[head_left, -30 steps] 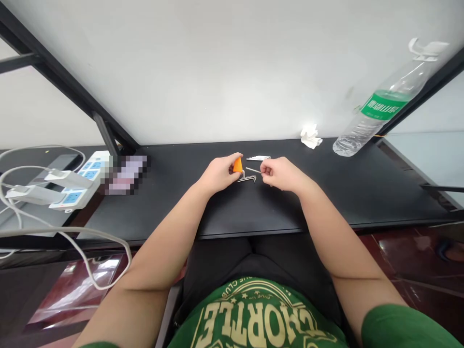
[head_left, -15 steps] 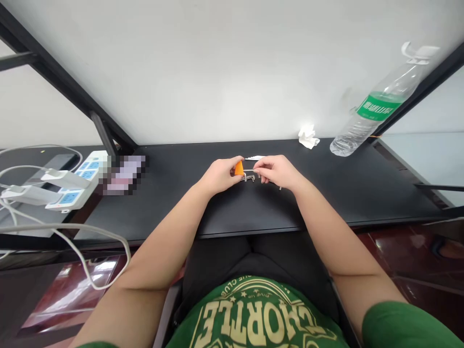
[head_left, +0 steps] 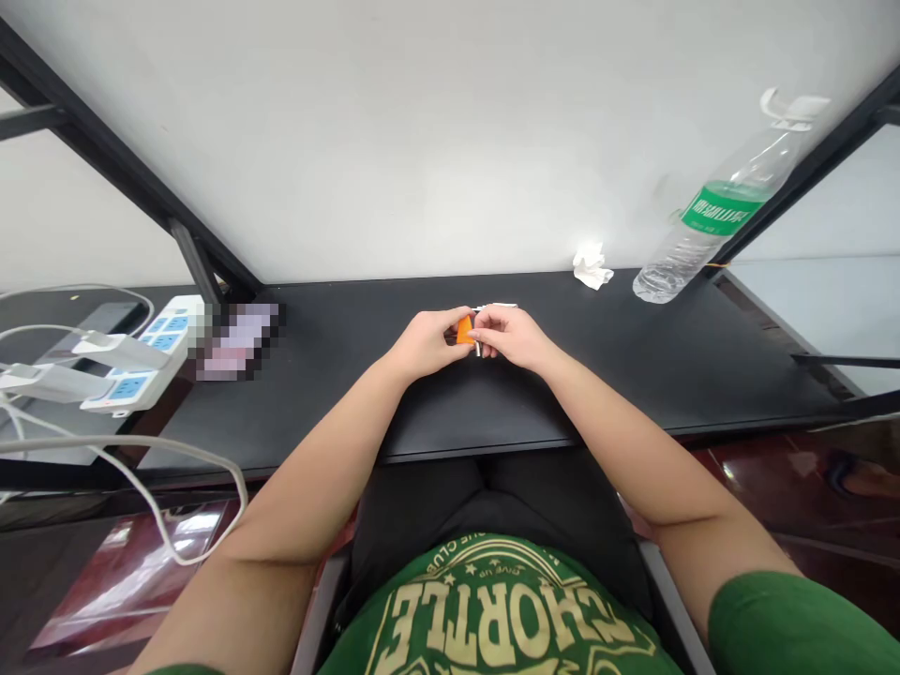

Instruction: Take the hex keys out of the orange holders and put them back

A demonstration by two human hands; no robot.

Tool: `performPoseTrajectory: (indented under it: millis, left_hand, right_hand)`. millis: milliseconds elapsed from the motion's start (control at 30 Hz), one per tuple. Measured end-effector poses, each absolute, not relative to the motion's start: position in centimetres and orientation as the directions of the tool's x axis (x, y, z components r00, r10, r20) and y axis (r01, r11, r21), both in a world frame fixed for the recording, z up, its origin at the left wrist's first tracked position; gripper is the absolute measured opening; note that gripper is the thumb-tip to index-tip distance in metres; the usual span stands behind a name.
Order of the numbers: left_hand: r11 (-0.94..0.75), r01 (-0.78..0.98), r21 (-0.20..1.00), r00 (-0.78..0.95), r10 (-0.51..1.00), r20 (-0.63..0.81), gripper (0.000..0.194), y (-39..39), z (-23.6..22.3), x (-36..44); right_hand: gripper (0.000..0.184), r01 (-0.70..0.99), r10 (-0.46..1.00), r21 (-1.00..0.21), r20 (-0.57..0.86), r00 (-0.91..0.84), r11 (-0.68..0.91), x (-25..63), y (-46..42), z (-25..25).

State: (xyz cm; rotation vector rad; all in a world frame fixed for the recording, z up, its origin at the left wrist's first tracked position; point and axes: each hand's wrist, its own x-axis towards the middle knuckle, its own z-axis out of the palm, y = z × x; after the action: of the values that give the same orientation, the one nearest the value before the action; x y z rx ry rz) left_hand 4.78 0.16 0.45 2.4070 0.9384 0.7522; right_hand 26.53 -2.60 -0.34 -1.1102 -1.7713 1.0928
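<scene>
My left hand [head_left: 432,339] is closed around an orange hex key holder [head_left: 465,330], with thumb and fingers on its sides. Right beside it, my right hand [head_left: 512,336] is closed, its thumb and index fingertip pinched against the holder's right side. A thin metal hex key [head_left: 479,350] shows below those fingertips; most of it is hidden by the hand. Behind the fingers, bright slender metal pieces [head_left: 501,305] that look like more hex keys are partly covered. Both hands are just over the black desk [head_left: 337,375].
A clear bottle with a green label [head_left: 721,208] leans at the right rear, near a crumpled tissue [head_left: 592,265]. On the left are a white power strip [head_left: 158,361] with plugs, a blurred-out flat object [head_left: 241,342] and a looping white cable [head_left: 151,492]. Dark frame bars flank the desk.
My right hand has moved left, closing the gap to the orange holder; the key shaft seen between them is now covered. My left hand has barely moved. The view has shifted slightly.
</scene>
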Motion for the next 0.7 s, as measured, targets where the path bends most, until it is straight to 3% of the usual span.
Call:
performPoseTrajectory:
  millis: [67, 167, 333, 433, 567, 700]
  left_hand:
    - [-0.648, 0.506, 0.57, 0.585, 0.743, 0.326, 0.03, 0.5, 0.2, 4.6]
    - [-0.614, 0.567, 0.549, 0.538, 0.781, 0.318, 0.041, 1.0, -0.3, 4.3]
    - [-0.595, 0.616, 0.516, 0.538, 0.796, 0.277, 0.043, 1.3, -0.4, 4.1]
    - [-0.601, 0.617, 0.508, 0.553, 0.791, 0.262, 0.046, 1.2, -0.3, 4.2]
    - [-0.605, 0.608, 0.515, 0.561, 0.786, 0.26, 0.049, 1.1, -0.4, 4.2]
    - [-0.605, 0.588, 0.537, 0.57, 0.781, 0.255, 0.051, 1.1, -0.6, 4.2]
  right_hand:
    - [0.023, 0.466, 0.937, -0.838, 0.136, -0.322, 0.282, 27.9, -2.6, 0.4]
    - [0.016, 0.759, 0.937, -0.572, 0.048, -0.346, 0.31, 30.7, -2.7, 1.4]
    - [0.012, 0.923, 0.918, -0.358, -0.301, -0.258, 0.142, 32.5, -2.7, 1.8]
    - [0.014, 0.915, 0.928, -0.362, -0.246, -0.281, 0.181, 31.5, -3.0, 1.8]
    - [0.008, 0.77, 0.921, -0.549, 0.001, -0.389, 0.326, 30.1, -3.4, 1.7]
    - [0.004, 0.673, 0.881, -0.591, 0.155, -0.446, 0.445, 29.5, -3.3, 1.5]
